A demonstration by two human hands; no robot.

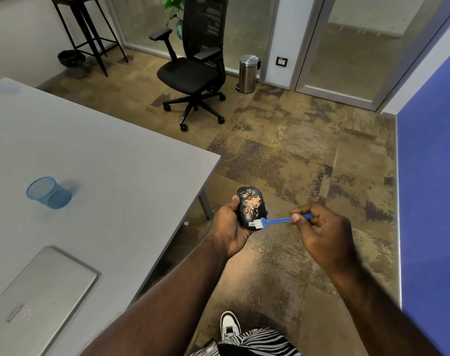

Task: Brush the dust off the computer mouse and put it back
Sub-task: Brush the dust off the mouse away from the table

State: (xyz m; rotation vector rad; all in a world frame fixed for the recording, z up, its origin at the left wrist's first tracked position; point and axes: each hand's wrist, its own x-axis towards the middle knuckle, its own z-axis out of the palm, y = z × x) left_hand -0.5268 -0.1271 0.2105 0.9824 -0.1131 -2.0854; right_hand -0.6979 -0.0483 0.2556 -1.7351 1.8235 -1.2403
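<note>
A black computer mouse [251, 205] speckled with orange-tan dust sits upright in my left hand [229, 227], whose fingers curl round its left side and bottom. It is held out over the carpet, just past the table's corner. My right hand [321, 232] pinches the handle of a small blue brush [278, 221]. The brush's white bristles touch the lower right edge of the mouse, near a small white label.
A grey table [103, 155] fills the left, carrying a blue mesh pen cup [48, 192] and a shut silver laptop [36, 296]. Beyond stand a black office chair [193, 70], a steel pedal bin [247, 73] and a tall stool [87, 29]. A blue partition [429, 201] runs along the right.
</note>
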